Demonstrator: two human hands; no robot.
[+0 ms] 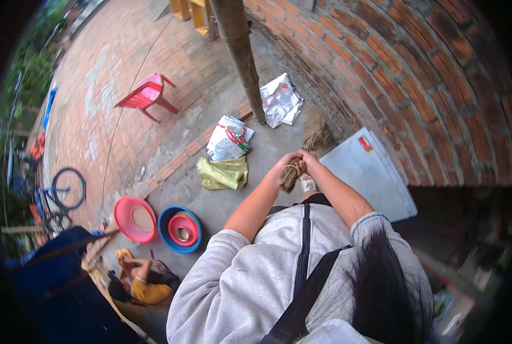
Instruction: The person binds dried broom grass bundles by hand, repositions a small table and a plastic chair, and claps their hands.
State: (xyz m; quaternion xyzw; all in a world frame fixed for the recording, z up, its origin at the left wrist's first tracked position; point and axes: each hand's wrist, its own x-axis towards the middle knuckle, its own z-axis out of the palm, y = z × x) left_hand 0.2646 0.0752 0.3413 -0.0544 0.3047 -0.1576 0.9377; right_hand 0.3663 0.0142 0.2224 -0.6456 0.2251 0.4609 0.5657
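Note:
My left hand and my right hand meet in front of my body, fingers closed around a brown fibrous bundle. Its near end hangs below my hands, with a thin pale band around it. Beyond my hands, a blurred, bushy brown mass spreads toward the wall; whether it belongs to the same bundle I cannot tell. A folded yellow-green sack and a stack of white printed sacks lie on the floor to the left. More white sacks lie beside a post.
A wooden post rises ahead. Right stand a brick wall and pale flat panels. On the left are a red chair, a pink basin, a blue basin, a seated person and a bicycle.

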